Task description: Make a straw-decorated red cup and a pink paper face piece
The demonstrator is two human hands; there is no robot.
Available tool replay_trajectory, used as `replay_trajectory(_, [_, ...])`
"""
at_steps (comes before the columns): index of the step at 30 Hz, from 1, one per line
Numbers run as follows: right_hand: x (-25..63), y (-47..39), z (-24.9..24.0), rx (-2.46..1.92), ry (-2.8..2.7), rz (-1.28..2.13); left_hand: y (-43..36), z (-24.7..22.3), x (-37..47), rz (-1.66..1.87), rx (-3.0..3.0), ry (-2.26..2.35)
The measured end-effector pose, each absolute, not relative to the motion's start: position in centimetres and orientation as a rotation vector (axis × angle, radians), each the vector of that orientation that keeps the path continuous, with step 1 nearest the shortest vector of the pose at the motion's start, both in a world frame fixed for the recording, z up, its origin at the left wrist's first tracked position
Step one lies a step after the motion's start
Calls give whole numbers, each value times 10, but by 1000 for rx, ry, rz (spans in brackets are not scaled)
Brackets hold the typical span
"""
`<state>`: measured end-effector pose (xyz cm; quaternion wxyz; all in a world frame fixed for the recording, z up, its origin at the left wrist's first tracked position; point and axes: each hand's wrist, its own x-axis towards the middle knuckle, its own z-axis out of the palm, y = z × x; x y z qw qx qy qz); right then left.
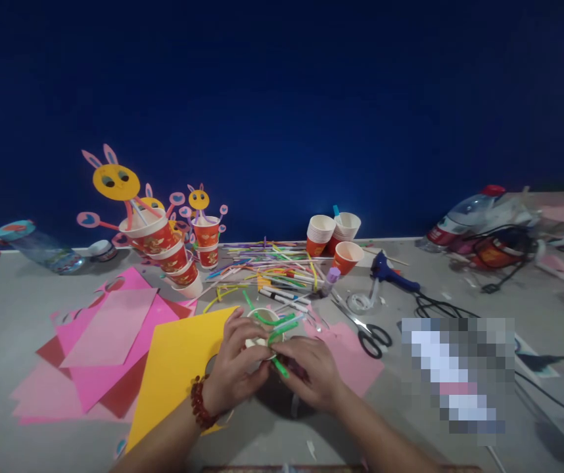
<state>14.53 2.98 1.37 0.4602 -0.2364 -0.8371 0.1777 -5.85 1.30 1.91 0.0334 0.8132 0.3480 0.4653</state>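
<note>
Left hand (240,355) was clamped on a paper cup (255,332) toward the table's (361,427) front edge, right hand (311,368) touched its green strips (282,330), pinch unreadable; risk, I judged, was overly hard squeezing buckling the rim or springing a strip loose.

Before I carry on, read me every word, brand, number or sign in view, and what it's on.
No text is readable.
Red-capped bottle: pale marks on red label, too blurred.
Decorated cups: gold print, too small.
Small jar: label too blurred.
Pixelated patch: contents hidden.
</note>
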Motion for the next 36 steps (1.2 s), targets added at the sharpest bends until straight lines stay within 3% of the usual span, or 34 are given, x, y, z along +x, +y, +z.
replay_trajectory(8, [147,33,11,-603,-2105,423,9,8,-57,1515,2298,1029])
replay_trajectory(14, [161,44,22,-594,-2120,543,20,1,-64,1818,1378,1025])
replay_trajectory(18, [164,47,28,-564,-2081,628,28,-1,-68,1488,1037,1054])
replay_trajectory(36, [177,50,31,-397,-2126,1070,28,3,-75,1271,1409,680])
